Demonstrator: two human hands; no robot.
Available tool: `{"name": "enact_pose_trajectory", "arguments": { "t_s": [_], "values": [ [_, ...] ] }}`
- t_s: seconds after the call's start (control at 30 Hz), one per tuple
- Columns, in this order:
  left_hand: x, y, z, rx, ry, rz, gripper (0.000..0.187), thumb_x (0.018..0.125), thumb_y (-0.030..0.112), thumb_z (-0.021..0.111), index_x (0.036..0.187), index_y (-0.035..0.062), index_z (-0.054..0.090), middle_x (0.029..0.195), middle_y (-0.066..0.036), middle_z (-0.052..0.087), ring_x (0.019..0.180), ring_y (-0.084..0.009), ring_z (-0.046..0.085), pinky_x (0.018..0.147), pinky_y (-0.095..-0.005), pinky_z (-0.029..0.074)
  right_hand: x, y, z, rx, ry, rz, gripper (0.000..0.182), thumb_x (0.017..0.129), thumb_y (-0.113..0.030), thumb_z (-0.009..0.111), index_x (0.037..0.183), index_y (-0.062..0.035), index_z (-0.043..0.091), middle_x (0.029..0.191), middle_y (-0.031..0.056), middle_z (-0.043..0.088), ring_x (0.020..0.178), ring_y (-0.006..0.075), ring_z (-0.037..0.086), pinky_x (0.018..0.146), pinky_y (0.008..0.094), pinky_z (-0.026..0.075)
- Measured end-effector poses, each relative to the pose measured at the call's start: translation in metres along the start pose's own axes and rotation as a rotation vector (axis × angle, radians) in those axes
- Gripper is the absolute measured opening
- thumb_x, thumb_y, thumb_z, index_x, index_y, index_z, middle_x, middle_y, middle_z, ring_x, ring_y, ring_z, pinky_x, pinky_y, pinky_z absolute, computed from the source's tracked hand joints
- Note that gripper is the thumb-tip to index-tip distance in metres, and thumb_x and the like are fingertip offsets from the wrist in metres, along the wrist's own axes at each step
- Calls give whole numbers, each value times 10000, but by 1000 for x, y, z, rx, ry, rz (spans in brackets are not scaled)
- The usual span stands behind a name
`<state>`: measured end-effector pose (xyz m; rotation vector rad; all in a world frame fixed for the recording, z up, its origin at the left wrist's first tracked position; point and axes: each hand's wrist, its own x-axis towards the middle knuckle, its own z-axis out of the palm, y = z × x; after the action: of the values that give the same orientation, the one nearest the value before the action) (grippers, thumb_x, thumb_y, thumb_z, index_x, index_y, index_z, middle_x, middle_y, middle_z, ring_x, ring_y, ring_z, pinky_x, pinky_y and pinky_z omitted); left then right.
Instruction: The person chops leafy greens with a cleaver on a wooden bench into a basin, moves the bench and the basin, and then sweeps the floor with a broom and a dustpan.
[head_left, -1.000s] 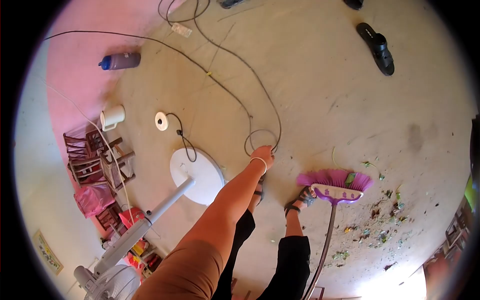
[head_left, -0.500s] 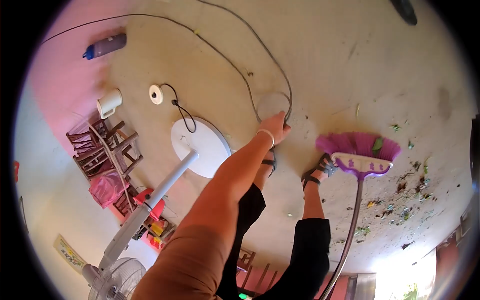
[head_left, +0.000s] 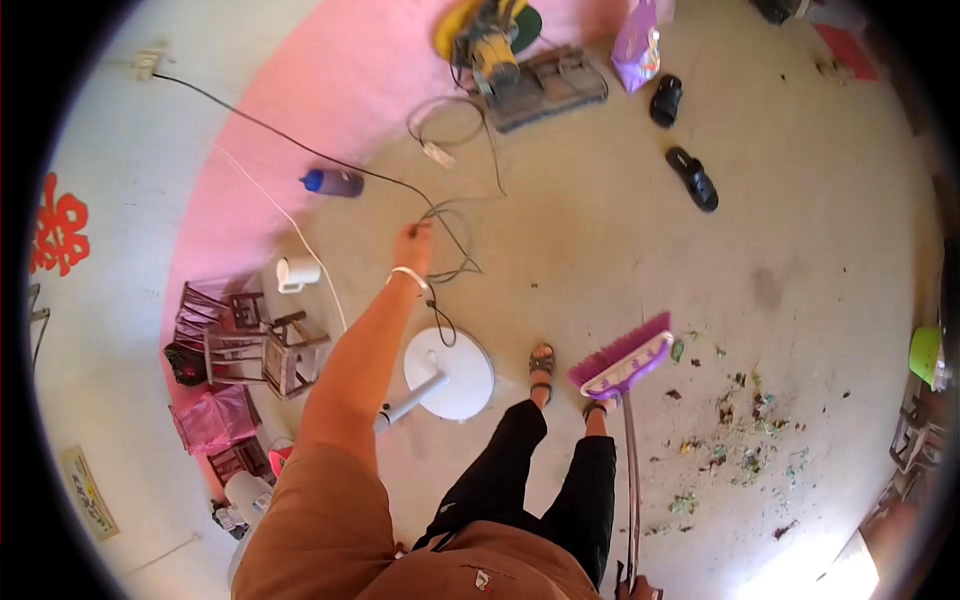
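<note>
My left hand (head_left: 415, 247) is stretched out ahead, its fingers closed round a dark electric cable (head_left: 460, 243) that hangs in loose loops near the floor. At the bottom edge my right hand (head_left: 640, 590), mostly cut off, grips the handle of a broom (head_left: 620, 370) with purple bristles. Those bristles rest on the floor by my feet. Just below my left forearm's reach stands the round white base of a pedestal fan (head_left: 470, 375), its pole partly hidden behind my arm.
Leaf scraps and dirt (head_left: 740, 430) lie on the right. A bottle (head_left: 335, 183), a white jug (head_left: 297, 273) and wooden chairs (head_left: 285, 360) line the pink wall. Ahead are a power strip (head_left: 438, 154), a yellow machine (head_left: 495, 60) and black slippers (head_left: 692, 180). A wall socket (head_left: 147, 64) feeds the cable.
My left hand has risen from the floor beside my foot and moved left, with the cable in it. My view has tilted up, and the broom handle's lower end with my right hand now shows.
</note>
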<state>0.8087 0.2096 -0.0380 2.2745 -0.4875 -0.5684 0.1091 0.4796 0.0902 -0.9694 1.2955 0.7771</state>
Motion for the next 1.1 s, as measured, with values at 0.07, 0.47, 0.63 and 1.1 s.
{"name": "enact_pose_trajectory", "arguments": {
  "t_s": [0.07,0.47,0.63,1.1],
  "values": [
    [19,15,-59,-82,61,-77,269,828,307,609,820,39,590,599,-3,484,503,-115,410,455,-296,325,-9,-32,-16,1,-47,-78,699,892,-460,505,1398,-82,206,1156,249,559,985,249,599,887,418,480],
    [3,20,-352,-544,582,-176,344,852,401,548,820,59,557,557,15,335,409,-108,275,372,-256,258,152,-321,7,234,-264,-434,225,805,-196,532,713,9,508,574,103,552,406,223,531,407,353,457],
    [-21,-11,-394,-562,513,-215,351,895,419,492,789,90,550,539,33,357,414,-91,300,375,-246,253,255,-478,38,245,-355,-476,250,780,-204,587,707,34,609,564,117,579,476,227,560,453,361,462],
    [57,-199,-260,357,52,-127,328,765,252,645,986,18,583,771,-109,597,694,-247,588,669,-353,504,50,-310,29,563,161,-226,311,780,-90,524,1050,46,453,645,133,549,441,230,579,404,367,501]
  ]
}}
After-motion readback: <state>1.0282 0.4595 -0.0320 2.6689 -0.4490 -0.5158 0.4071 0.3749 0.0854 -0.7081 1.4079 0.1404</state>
